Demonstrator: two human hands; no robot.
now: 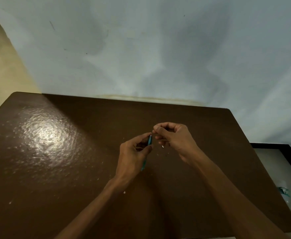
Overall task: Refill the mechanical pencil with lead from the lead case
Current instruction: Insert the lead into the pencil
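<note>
My left hand (132, 155) grips a teal mechanical pencil (149, 141), held upright above the brown table (55, 169) with its top end pointing away from me; its lower end shows below my palm. My right hand (174, 137) is just to the right, fingertips pinched together right at the pencil's top end. Whatever is pinched there is too thin to make out. A small white piece (162, 146) lies on the table below my right hand. No lead case is visible.
The table stands against a pale blue-grey wall (158, 49). Small white specks dot the tabletop. Right of the table's edge lies pale floor with a small teal-and-white object (283, 191) on it.
</note>
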